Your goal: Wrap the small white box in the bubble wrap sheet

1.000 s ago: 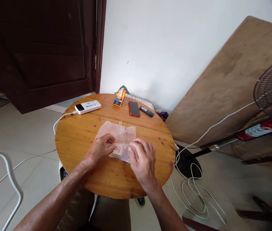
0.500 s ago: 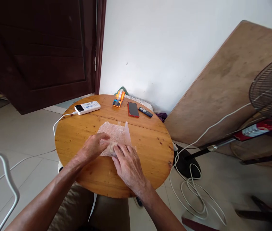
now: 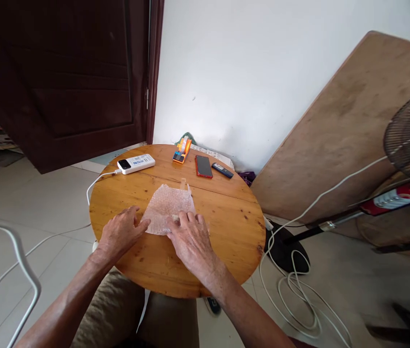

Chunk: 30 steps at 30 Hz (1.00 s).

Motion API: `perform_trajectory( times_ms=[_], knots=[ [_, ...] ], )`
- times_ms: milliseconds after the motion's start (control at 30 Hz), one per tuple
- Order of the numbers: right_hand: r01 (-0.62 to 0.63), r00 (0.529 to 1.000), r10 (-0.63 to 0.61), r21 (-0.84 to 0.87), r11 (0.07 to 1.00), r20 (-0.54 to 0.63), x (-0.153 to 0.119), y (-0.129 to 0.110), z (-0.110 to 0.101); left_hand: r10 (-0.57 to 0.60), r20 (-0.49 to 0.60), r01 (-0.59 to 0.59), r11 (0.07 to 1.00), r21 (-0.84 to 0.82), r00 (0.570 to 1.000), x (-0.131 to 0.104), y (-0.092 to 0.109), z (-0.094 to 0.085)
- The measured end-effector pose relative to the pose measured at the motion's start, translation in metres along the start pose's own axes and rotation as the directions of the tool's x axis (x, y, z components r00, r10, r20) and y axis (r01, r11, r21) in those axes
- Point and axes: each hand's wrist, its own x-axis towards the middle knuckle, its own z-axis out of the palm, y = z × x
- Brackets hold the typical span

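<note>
left hand (image 3: 121,233): parted wide | right hand (image 3: 192,242): over bubble wrap (image 3: 167,202), partly hiding it; grip unclear

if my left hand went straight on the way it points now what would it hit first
Most likely the bubble wrap: its left edge lies right by the left hand, at the thumb; whether they already touch is unclear.

The clear bubble wrap (image 3: 164,200) lies creased on the round wooden table (image 3: 230,237), well inside its rim, a little nearer the left edge than the right, its far right corner turned up, a see-through strip (image 3: 183,182) jutting toward the table's far edge
</note>
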Motion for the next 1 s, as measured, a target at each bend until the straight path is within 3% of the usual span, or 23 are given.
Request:
perform_trajectory(
  times_ms=[133,233,300,400,467,533,600,667,767,833,1000],
  knots=[
    [0.013,1.0,-0.013,-0.032,0.999,-0.005,0.002,-0.002,0.002,0.004,0.069,-0.001,0.999,-0.043,0.998,0.002,0.007,0.0],
    [0.024,1.0,-0.024,-0.037,0.999,0.002,0.004,-0.002,0.002,0.038,0.101,-0.014,0.973,-0.232,0.994,0.006,0.007,0.004],
    [0.03,1.0,-0.03,-0.027,0.999,0.006,0.004,-0.002,0.002,0.044,0.141,0.024,0.893,-0.449,0.989,0.006,0.007,0.007],
    [0.034,0.999,-0.034,-0.017,0.999,-0.008,0.004,-0.001,0.001,0.039,0.221,0.133,0.692,-0.709,0.975,0.005,0.013,0.011],
    [0.027,1.0,-0.027,0.001,1.0,-0.013,0.004,0.0,0.0,0.038,0.212,0.15,0.584,-0.798,0.977,0.004,0.021,0.014],
    [0.007,1.0,-0.006,0.041,0.999,-0.012,0.003,0.001,-0.001,0.057,0.186,0.127,0.538,-0.834,0.981,0.004,0.032,0.018],
    [-0.022,0.999,0.024,0.087,0.996,-0.021,0.003,0.003,-0.001,0.086,0.168,0.092,0.56,-0.823,0.982,0.003,0.043,0.023],
    [-0.041,0.998,0.046,0.125,0.991,-0.033,0.002,0.004,-0.002,0.105,0.113,0.017,0.651,-0.759,0.988,0.002,0.052,0.026],
    [-0.055,0.998,0.059,0.167,0.984,-0.019,0.0,0.009,-0.002,0.164,0.011,-0.134,0.84,-0.525,0.986,-0.003,0.063,0.024],
    [-0.064,0.998,0.064,0.205,0.977,0.008,-0.001,0.013,-0.003,0.237,0.004,-0.222,0.919,-0.325,0.972,-0.008,0.067,0.021],
    [-0.066,0.997,0.046,0.365,0.929,0.062,-0.008,0.028,-0.006,0.374,0.02,-0.374,0.927,-0.027,0.927,-0.019,0.07,0.018]
  ],
)
